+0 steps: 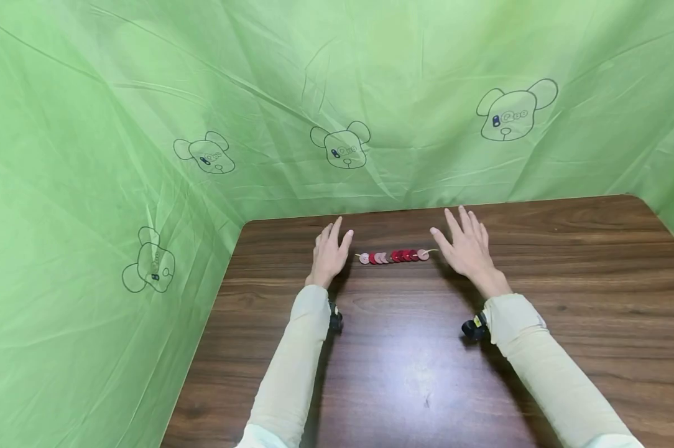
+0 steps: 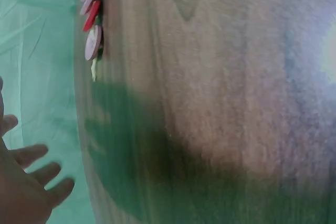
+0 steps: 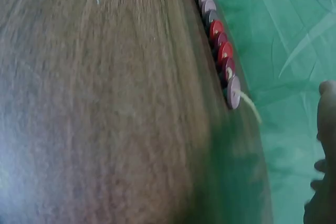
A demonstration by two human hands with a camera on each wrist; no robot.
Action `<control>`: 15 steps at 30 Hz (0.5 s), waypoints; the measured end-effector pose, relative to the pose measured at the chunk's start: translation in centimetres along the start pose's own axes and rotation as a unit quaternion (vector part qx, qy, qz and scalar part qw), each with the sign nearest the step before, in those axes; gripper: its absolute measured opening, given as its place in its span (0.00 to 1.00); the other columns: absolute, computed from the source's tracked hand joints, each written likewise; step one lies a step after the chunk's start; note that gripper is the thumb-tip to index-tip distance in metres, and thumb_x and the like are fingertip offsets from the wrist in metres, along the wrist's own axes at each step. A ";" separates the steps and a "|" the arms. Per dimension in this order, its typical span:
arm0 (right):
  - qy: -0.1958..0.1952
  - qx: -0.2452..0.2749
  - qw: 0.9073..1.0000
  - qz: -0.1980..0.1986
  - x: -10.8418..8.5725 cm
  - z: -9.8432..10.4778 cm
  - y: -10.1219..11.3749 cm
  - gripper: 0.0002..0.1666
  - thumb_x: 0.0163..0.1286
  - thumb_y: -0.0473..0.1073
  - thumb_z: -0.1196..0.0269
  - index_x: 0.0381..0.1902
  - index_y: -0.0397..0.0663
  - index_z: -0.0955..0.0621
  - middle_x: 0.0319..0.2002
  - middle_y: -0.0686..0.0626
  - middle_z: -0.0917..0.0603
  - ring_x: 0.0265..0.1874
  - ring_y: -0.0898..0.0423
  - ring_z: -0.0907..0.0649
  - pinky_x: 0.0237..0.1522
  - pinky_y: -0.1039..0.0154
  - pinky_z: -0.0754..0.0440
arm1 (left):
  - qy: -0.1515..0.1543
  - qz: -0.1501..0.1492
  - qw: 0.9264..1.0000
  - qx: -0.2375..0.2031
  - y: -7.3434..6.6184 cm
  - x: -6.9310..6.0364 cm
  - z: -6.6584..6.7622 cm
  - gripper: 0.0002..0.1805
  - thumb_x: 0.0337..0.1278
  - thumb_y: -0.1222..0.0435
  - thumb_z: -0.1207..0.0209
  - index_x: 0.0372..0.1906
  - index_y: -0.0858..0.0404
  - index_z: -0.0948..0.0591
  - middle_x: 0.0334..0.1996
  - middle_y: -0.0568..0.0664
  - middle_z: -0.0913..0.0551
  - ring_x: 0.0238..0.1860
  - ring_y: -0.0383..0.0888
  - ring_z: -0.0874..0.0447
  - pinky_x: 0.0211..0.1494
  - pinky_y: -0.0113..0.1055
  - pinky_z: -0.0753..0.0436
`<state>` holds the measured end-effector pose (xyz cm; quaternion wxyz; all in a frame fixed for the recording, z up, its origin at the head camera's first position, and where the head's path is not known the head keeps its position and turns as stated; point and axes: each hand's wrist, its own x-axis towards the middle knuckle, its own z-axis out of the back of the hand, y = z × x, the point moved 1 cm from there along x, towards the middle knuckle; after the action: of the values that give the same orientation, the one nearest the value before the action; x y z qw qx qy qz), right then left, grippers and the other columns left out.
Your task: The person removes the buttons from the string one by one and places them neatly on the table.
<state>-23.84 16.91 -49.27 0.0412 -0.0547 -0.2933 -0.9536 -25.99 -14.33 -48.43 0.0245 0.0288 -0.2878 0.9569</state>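
Note:
A row of overlapping buttons [image 1: 406, 256] in pink, red and dark red lies near the back of the table, strung on a yellowish cord. Loose cord ends show past the pink buttons at both ends; in the right wrist view one cord end [image 3: 251, 107] curves away from the last button. Left of the row is my left hand [image 1: 328, 256], fingers extended and apart from the buttons. My right hand [image 1: 467, 247] is on the other side, fingers spread, close to the right cord end. Neither hand holds anything. In the left wrist view the left hand [image 2: 29, 182] is partly cut off.
The brown wood-grain table [image 1: 387, 348] stretches toward me, with a bright glare spot on it. Green fabric [image 1: 270, 93] printed with bear-head outlines rises behind and left of the table. A dark wrist camera [image 1: 474, 328] sits at the right wrist, another [image 1: 336, 318] at the left.

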 end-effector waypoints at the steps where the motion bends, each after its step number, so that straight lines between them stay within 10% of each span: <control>1: -0.005 0.012 1.000 0.007 0.1 -0.1 -0.2 0.44 0.72 0.70 0.62 0.76 0.53 0.48 0.76 0.39 0.57 0.74 0.36 0.56 0.70 0.33 0.60 | -0.006 -0.008 1.000 -0.012 0.0 0.0 0.1 0.31 0.70 0.42 0.61 0.73 0.48 0.40 0.70 0.55 0.36 0.70 0.57 0.39 0.70 0.53 0.36; 15: -0.038 0.148 0.987 0.053 0.0 -1.6 -2.6 0.26 0.72 0.52 0.45 0.56 0.38 0.24 0.56 0.36 0.25 0.57 0.40 0.26 0.60 0.42 0.32 | 0.075 0.013 0.992 -0.101 1.0 0.4 0.2 0.10 0.65 0.60 0.43 0.47 0.57 0.18 0.45 0.48 0.16 0.48 0.46 0.21 0.56 0.41 0.24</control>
<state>-24.29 18.14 -51.97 0.0881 -0.0992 -0.4292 -0.8934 -26.46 -15.26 -48.78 0.0368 -0.0489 -0.3812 0.9225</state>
